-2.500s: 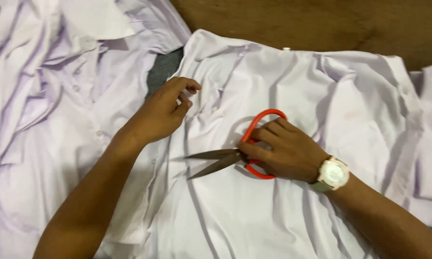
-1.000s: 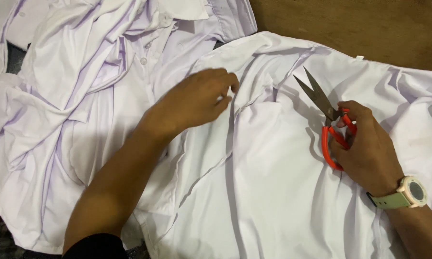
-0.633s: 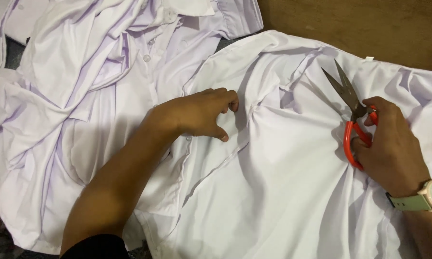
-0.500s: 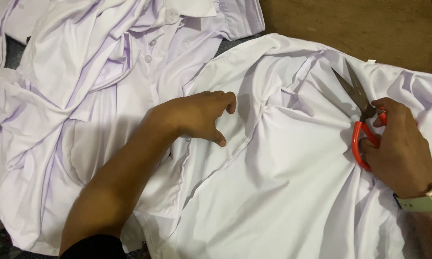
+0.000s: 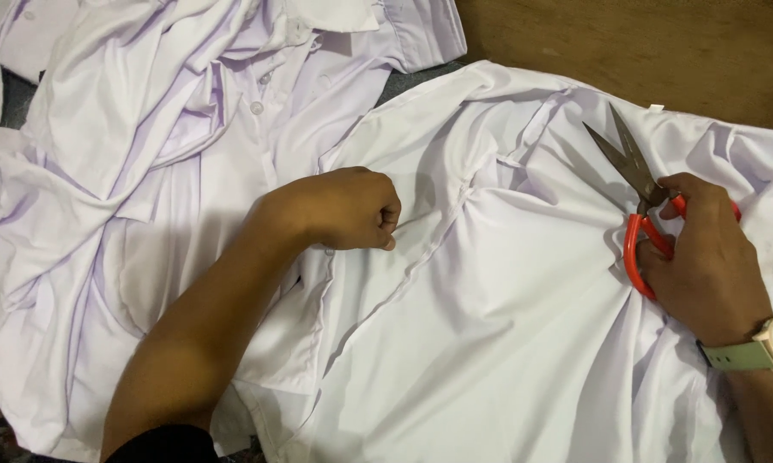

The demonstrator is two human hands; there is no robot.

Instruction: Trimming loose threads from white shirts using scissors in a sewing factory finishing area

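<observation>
- The left hand (image 5: 339, 210) is curled into a loose fist, fingers together, pinching a fold of the white shirt (image 5: 489, 343) near the middle of the scene.
- That shirt lies spread flat across the middle and right, with creases fanning out from the pinched fold toward the right.
- The right hand (image 5: 704, 257) rests on the same shirt at the right, its fingers closed through and around the orange handles of a pair of scissors (image 5: 640, 193).
- The scissor blades lie almost closed and point toward the far left, flat against the cloth.
- A watch (image 5: 768, 347) with a pale green strap sits on the right wrist.
- More white shirts (image 5: 181, 120) lie crumpled in a heap at the far left, small buttons showing on one.
- A brown wooden surface (image 5: 644, 43) shows at the far right beyond the cloth.
</observation>
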